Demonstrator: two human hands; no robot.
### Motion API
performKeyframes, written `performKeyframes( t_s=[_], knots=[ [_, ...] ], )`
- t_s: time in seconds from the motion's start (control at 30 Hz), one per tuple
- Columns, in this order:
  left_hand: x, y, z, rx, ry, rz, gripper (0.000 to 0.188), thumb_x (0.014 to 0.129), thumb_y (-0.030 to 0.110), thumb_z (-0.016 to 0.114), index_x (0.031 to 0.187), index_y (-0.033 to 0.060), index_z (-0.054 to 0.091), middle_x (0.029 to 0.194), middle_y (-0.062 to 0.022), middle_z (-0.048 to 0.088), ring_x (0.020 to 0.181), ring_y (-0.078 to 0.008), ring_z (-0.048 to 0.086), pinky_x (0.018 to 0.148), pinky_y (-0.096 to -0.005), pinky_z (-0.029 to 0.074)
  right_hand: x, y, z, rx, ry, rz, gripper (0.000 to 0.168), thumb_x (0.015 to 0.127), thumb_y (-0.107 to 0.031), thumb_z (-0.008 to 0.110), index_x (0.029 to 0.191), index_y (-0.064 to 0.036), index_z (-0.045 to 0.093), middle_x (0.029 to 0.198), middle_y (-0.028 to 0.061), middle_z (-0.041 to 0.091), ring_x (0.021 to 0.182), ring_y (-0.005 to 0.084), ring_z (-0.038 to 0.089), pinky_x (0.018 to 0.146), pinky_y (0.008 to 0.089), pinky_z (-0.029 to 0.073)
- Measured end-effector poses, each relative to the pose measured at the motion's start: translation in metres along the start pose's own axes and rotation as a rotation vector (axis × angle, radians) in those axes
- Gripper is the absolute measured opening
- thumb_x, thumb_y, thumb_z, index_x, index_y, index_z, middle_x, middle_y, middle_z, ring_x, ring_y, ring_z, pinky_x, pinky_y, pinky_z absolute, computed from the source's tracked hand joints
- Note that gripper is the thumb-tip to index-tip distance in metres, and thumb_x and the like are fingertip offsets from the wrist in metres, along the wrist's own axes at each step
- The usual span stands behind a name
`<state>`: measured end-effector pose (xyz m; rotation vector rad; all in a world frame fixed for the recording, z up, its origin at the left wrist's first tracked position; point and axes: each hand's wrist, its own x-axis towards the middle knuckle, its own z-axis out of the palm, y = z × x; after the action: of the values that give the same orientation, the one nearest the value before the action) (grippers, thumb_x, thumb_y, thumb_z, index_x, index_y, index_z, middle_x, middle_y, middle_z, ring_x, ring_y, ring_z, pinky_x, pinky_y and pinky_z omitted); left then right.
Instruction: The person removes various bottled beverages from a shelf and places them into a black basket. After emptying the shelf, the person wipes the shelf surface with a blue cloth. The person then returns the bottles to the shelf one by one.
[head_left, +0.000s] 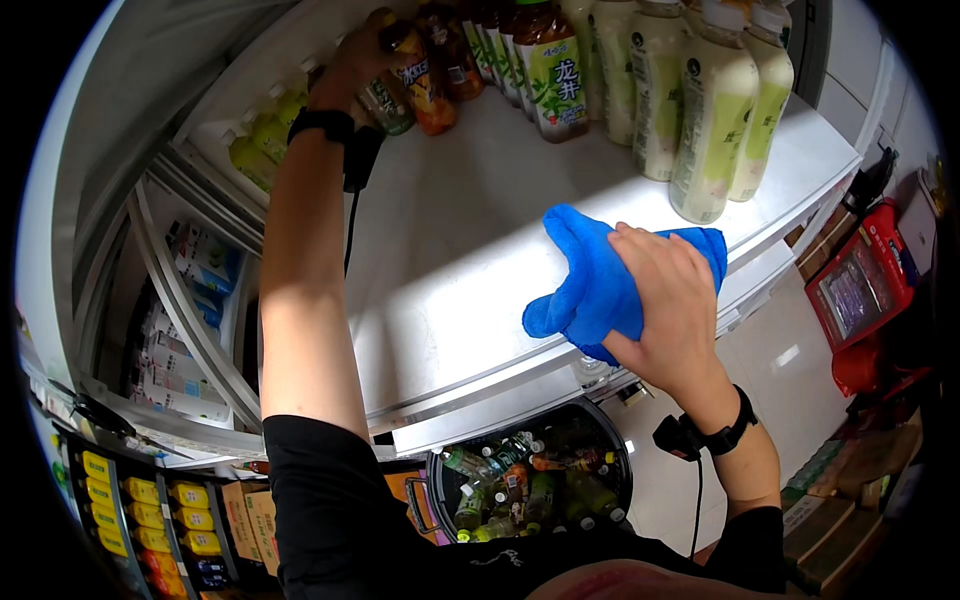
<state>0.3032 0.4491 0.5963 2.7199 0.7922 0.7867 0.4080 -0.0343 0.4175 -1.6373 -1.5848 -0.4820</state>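
Observation:
My right hand (667, 304) grips a folded blue cloth (592, 270) close to the front edge of a white shelf (450, 285). My left hand (352, 67) reaches to the back left of the shelf, among drink bottles in shadow. Its fingers are dark there, so whether it holds a bottle is unclear. Just beside it stand a green-labelled bottle (388, 105) and a bottle of iced tea (424, 75). Brown tea bottles with green and white labels (551, 75) form a row further right. Tall pale bottles with green labels (712, 127) stand at the right end.
Below the shelf, a black basket (626, 465) holds many jumbled bottles. An opened glass-door frame (187, 315) is at left, with packaged goods behind it. Yellow-packed goods (142, 491) fill a rack at lower left. Cartons (832, 532) and a red-framed item (859, 281) are at right.

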Motion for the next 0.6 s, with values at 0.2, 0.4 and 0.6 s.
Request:
performKeyframes(
  t_s=[0.2,0.4,0.6],
  knots=[
    [-0.005,0.005,-0.008,0.140,-0.027,-0.015,0.109,0.078,0.039,0.086,0.158,0.0059,0.020,0.132,-0.0203,0.062,0.108,-0.0305,0.067,0.080,-0.0386,0.061,-0.003,0.003,-0.001,-0.008,0.004,-0.021,0.078,0.063,-0.028,0.084,0.132,-0.006,0.055,0.129,0.0164,0.062,0.117,0.0342,0.058,0.103,0.0481,0.041],
    [-0.054,0.011,-0.053,0.301,0.051,-0.077,0.122,0.073,0.059,0.084,0.160,0.0066,0.015,0.146,-0.0229,0.051,0.119,-0.0345,0.064,0.091,-0.0389,0.058,0.001,0.005,0.009,0.034,0.111,-0.117,0.061,0.074,-0.033,0.073,0.126,-0.003,0.061,0.119,0.0164,0.067,0.109,0.0332,0.062,0.099,0.0440,0.044],
    [-0.217,0.189,-0.095,0.383,-0.136,-0.128,0.083,0.091,0.034,0.074,0.154,0.0042,0.029,0.143,-0.0233,0.054,0.133,-0.0362,0.053,0.112,-0.0465,0.043,-0.005,0.011,0.016,0.009,0.152,-0.165,0.060,0.075,-0.031,0.069,0.129,-0.008,0.061,0.120,0.0134,0.069,0.109,0.0294,0.064,0.099,0.0439,0.045]
  ],
)
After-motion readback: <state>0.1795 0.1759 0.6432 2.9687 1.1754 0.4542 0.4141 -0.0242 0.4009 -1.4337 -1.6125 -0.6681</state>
